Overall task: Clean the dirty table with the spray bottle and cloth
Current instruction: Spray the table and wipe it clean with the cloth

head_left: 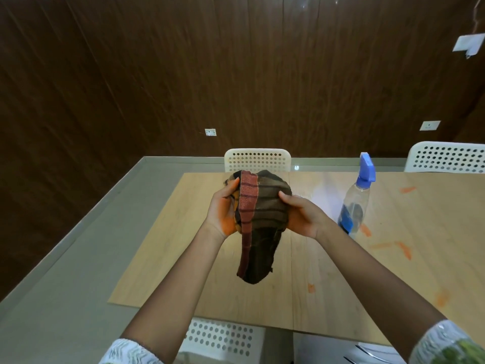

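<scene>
A dark brown cloth with a reddish striped band is bunched up in the air above the table. My left hand grips its left side and my right hand grips its right side; a tail of the cloth hangs down between my wrists. The light wooden table carries several orange smears, mostly on its right half. A clear spray bottle with a blue trigger head stands upright on the table just right of my right hand, not touched.
A white perforated chair stands at the table's far side, another chair at the far right, and a third chair near me under the table's front edge. Grey floor lies to the left; a dark wood-panelled wall is behind.
</scene>
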